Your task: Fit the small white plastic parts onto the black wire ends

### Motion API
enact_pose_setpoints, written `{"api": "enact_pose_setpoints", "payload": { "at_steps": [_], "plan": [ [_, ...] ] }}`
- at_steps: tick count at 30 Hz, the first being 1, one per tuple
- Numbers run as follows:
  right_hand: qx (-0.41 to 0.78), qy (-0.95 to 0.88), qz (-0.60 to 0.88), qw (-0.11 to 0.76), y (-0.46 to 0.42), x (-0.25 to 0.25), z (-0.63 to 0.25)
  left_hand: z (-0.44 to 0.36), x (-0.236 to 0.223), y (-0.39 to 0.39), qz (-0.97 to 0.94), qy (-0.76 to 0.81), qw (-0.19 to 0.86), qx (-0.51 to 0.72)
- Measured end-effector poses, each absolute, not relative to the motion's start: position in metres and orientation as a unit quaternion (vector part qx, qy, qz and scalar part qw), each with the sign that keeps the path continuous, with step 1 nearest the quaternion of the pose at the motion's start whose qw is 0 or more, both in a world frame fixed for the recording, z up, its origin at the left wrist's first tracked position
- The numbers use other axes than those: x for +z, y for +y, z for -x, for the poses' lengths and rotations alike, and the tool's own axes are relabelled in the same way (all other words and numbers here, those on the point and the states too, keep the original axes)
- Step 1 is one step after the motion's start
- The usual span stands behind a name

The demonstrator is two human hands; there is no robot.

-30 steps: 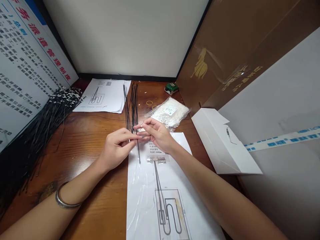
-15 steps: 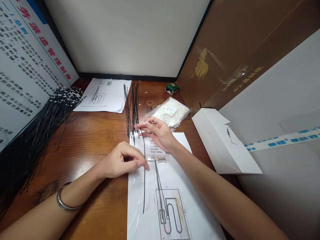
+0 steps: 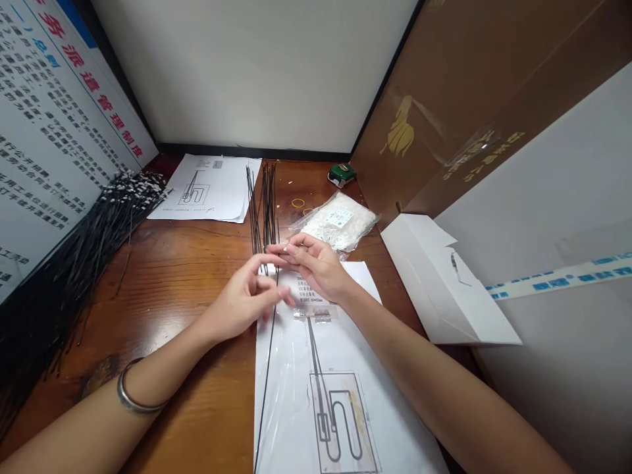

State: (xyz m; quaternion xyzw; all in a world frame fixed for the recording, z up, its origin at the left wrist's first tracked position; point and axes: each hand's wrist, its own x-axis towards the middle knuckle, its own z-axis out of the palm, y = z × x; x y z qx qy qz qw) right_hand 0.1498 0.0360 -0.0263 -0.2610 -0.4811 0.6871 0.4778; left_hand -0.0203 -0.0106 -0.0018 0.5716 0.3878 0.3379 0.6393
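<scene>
1. Surface [image 3: 197, 247] ran left of paper [image 3: 289, 428]; box [image 3: 434, 283] bounded right.
2. Black wire [image 3: 265, 388] crossed paper's left side, behind left fingers [image 3: 266, 303].
3. Left fingers were half-curled, couldn't tell grip; right fingers [image 3: 302, 257] pinched, contents unclear.

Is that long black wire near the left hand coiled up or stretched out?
Stretched out: the black wire runs nearly straight over the printed sheet down to the picture's bottom edge.

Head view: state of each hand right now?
Left hand: partly open, by a black wire; contact unclear.
Right hand: pinched shut, apparently on a tiny white piece.
</scene>
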Motion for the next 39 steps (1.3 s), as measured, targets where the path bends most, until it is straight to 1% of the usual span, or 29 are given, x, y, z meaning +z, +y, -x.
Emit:
{"api": "enact_pose_setpoints", "payload": {
  "at_steps": [3, 7, 9, 14, 19, 25, 30, 36, 39],
  "plan": [
    [0.686, -0.506, 0.259, 0.454, 0.035, -0.026, -0.15, 0.019, -0.004, -0.008, -0.541, 0.419, 0.623, 0.38],
    [0.67, -0.482, 0.28, 0.49, 0.036, -0.026, -0.15, 0.02, -0.005, -0.008, -0.571, 0.38, 0.65, 0.327],
    [0.667, -0.473, 0.28, 0.503, 0.035, -0.026, -0.15, 0.02, -0.004, -0.009, -0.577, 0.369, 0.655, 0.319],
    [0.678, -0.506, 0.263, 0.464, 0.035, -0.026, -0.15, 0.017, -0.003, -0.008, -0.525, 0.421, 0.629, 0.388],
    [0.657, -0.478, 0.285, 0.509, 0.036, -0.027, -0.15, 0.018, -0.002, -0.007, -0.539, 0.409, 0.642, 0.362],
    [0.665, -0.511, 0.265, 0.476, 0.034, -0.028, -0.149, 0.015, -0.004, -0.005, -0.521, 0.43, 0.619, 0.4],
    [0.644, -0.485, 0.275, 0.523, 0.034, -0.028, -0.149, 0.015, -0.002, -0.006, -0.514, 0.43, 0.636, 0.381],
    [0.635, -0.545, 0.258, 0.484, 0.032, -0.029, -0.149, 0.011, -0.001, -0.007, -0.494, 0.475, 0.604, 0.408],
    [0.634, -0.543, 0.264, 0.482, 0.031, -0.029, -0.148, 0.009, -0.004, -0.006, -0.486, 0.483, 0.603, 0.409]
  ]
}}
